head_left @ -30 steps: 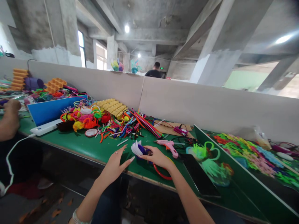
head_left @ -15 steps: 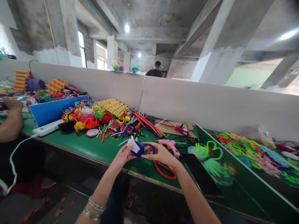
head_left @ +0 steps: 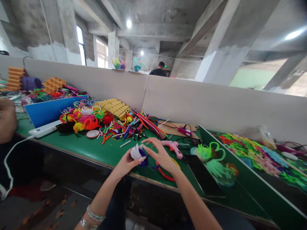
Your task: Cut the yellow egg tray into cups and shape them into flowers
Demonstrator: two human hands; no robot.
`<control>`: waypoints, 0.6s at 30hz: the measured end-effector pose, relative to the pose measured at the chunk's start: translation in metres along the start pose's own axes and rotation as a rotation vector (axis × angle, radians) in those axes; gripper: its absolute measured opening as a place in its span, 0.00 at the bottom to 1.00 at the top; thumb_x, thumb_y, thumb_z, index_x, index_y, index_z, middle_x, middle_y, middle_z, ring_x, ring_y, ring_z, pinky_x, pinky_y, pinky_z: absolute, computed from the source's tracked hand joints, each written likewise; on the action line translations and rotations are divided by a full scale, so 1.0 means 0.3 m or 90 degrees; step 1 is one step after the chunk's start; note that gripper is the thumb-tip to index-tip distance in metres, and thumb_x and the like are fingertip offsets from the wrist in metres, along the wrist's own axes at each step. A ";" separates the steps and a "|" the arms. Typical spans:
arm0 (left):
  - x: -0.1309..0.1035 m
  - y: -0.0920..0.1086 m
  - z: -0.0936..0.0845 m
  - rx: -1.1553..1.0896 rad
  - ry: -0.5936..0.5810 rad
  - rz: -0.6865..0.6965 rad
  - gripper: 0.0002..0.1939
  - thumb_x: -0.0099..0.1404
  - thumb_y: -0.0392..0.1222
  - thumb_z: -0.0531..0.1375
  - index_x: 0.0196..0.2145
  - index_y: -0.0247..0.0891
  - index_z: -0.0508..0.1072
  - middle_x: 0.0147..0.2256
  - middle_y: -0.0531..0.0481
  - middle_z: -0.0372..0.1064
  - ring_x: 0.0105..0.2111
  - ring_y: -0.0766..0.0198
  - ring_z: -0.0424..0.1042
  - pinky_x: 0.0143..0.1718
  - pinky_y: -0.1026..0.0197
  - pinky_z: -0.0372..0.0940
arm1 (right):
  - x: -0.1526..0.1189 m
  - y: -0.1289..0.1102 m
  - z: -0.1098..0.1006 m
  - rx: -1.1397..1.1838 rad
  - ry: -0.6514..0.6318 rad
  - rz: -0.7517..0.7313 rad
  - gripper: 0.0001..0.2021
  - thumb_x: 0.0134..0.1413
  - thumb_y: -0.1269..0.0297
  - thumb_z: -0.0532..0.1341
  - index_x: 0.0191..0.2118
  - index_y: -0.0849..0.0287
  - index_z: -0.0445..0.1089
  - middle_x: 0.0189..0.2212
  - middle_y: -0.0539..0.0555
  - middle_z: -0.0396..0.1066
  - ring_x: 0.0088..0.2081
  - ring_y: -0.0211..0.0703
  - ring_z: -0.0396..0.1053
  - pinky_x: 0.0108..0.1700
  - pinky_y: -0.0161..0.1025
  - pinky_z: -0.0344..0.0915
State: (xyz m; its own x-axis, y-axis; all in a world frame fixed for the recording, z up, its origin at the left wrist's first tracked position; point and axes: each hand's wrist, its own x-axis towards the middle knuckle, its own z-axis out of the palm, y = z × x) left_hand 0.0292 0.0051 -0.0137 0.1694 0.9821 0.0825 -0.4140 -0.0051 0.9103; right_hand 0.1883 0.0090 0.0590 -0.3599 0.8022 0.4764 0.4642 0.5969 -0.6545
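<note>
My left hand (head_left: 127, 164) is closed around a small purple and white pipe-cleaner craft piece (head_left: 136, 152), its thumb across the front. White strips stand in folds on the left of the piece, beside a dark purple body. My right hand (head_left: 159, 156) is at the top right of it, fingers stretched and apart, fingertips close to the white folds. Whether they touch is hard to tell. A purple strand hangs below my right hand. Under that hand, a red loop (head_left: 165, 174) lies on the green table (head_left: 112, 151), partly hidden. A pink glue gun (head_left: 174, 147) lies just beyond.
A black tablet-like slab (head_left: 203, 175) and green fuzzy pieces (head_left: 217, 169) are at right, before a divider (head_left: 240, 166). Coloured pipe cleaners (head_left: 148, 123) and a yellow egg-crate sheet (head_left: 115, 107) are heaped at the back. A white power strip (head_left: 45, 128) lies left, near another person's arm (head_left: 7, 119).
My right hand has let go of the purple loop and risen to the white folds. The piece has turned in my left hand, whose thumb now crosses it. The view has shifted slightly.
</note>
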 end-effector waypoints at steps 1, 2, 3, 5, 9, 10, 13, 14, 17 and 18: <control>-0.003 -0.005 0.001 -0.004 -0.012 0.006 0.29 0.39 0.40 0.69 0.41 0.35 0.68 0.38 0.47 0.71 0.37 0.62 0.69 0.42 0.60 0.63 | -0.001 -0.006 0.014 -0.024 0.005 -0.013 0.12 0.52 0.56 0.57 0.42 0.52 0.66 0.43 0.52 0.65 0.48 0.43 0.60 0.53 0.45 0.53; -0.005 -0.010 0.002 -0.008 -0.021 0.007 0.30 0.39 0.40 0.69 0.41 0.35 0.68 0.39 0.46 0.70 0.37 0.62 0.69 0.43 0.59 0.63 | -0.002 -0.008 0.026 -0.044 0.011 -0.022 0.12 0.51 0.56 0.58 0.41 0.51 0.67 0.44 0.52 0.65 0.50 0.44 0.58 0.54 0.46 0.51; -0.008 -0.015 0.003 -0.009 -0.030 0.005 0.30 0.39 0.40 0.69 0.42 0.36 0.67 0.40 0.46 0.70 0.38 0.62 0.69 0.43 0.59 0.62 | -0.002 -0.006 0.036 -0.057 0.019 -0.027 0.11 0.50 0.56 0.59 0.40 0.51 0.68 0.44 0.52 0.65 0.51 0.45 0.57 0.54 0.47 0.50; -0.012 -0.021 0.005 -0.004 -0.045 -0.009 0.31 0.39 0.40 0.69 0.43 0.36 0.67 0.41 0.45 0.69 0.39 0.61 0.68 0.45 0.58 0.61 | -0.001 0.006 0.048 -0.058 0.039 -0.024 0.09 0.49 0.56 0.60 0.35 0.52 0.70 0.44 0.52 0.65 0.51 0.46 0.57 0.54 0.47 0.49; -0.017 -0.016 0.013 -0.005 -0.038 -0.016 0.30 0.40 0.41 0.69 0.42 0.36 0.67 0.39 0.47 0.69 0.38 0.62 0.67 0.43 0.59 0.61 | 0.005 0.037 0.051 0.020 0.068 0.012 0.09 0.46 0.56 0.61 0.29 0.55 0.67 0.40 0.53 0.67 0.48 0.45 0.61 0.52 0.47 0.52; -0.017 -0.012 0.015 -0.005 -0.038 -0.021 0.29 0.40 0.41 0.68 0.41 0.36 0.67 0.38 0.47 0.69 0.37 0.62 0.67 0.42 0.60 0.62 | 0.007 0.043 0.051 0.044 0.067 0.024 0.09 0.46 0.55 0.61 0.28 0.56 0.67 0.40 0.53 0.68 0.47 0.45 0.62 0.52 0.46 0.53; -0.021 0.004 0.018 -0.004 -0.052 -0.036 0.26 0.42 0.42 0.68 0.40 0.35 0.68 0.36 0.49 0.69 0.35 0.64 0.67 0.38 0.62 0.62 | 0.011 0.055 0.051 0.092 0.058 0.065 0.11 0.46 0.54 0.60 0.26 0.57 0.65 0.38 0.54 0.68 0.45 0.45 0.63 0.50 0.46 0.55; -0.023 0.009 0.019 -0.007 -0.053 -0.036 0.25 0.43 0.41 0.67 0.41 0.36 0.69 0.36 0.49 0.69 0.34 0.65 0.67 0.38 0.63 0.62 | 0.012 0.057 0.053 0.103 0.051 0.078 0.11 0.47 0.54 0.60 0.26 0.57 0.65 0.38 0.54 0.68 0.45 0.45 0.63 0.50 0.46 0.55; -0.028 0.018 0.019 -0.016 -0.050 -0.038 0.25 0.43 0.40 0.67 0.41 0.36 0.69 0.36 0.49 0.70 0.34 0.65 0.67 0.37 0.64 0.61 | 0.011 0.063 0.056 0.144 0.022 0.100 0.12 0.46 0.54 0.59 0.26 0.58 0.64 0.36 0.54 0.68 0.43 0.44 0.64 0.48 0.44 0.58; -0.029 0.020 0.019 -0.020 -0.047 -0.041 0.25 0.43 0.40 0.67 0.41 0.36 0.69 0.36 0.49 0.70 0.34 0.65 0.67 0.37 0.64 0.61 | 0.010 0.065 0.057 0.158 0.011 0.103 0.12 0.46 0.54 0.59 0.26 0.58 0.64 0.35 0.53 0.68 0.42 0.44 0.65 0.48 0.44 0.58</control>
State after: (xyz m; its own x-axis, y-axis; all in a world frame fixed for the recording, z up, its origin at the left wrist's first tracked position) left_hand 0.0304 -0.0046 -0.0068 0.2624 0.9634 0.0546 -0.4272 0.0653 0.9018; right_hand 0.1824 0.0227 0.0377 -0.2827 0.8878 0.3630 0.3010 0.4415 -0.8453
